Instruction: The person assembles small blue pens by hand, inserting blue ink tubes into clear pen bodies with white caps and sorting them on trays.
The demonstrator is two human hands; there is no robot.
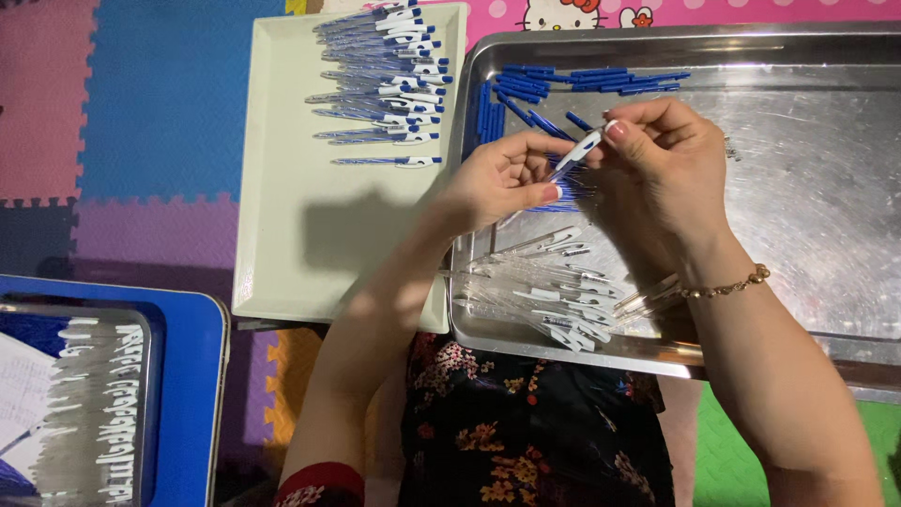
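Observation:
My left hand and my right hand meet above the steel tray, both pinching one pen with a white clip and clear barrel. The left grips its lower barrel; the right holds its upper end by the fingertips. Below the hands lie several clear pen barrels with white clips. Blue pen parts lie along the tray's far edge and left corner.
A cream plastic tray to the left carries a pile of assembled pens at its far end. A blue bin with more pens sits at the lower left. Coloured foam mats cover the floor.

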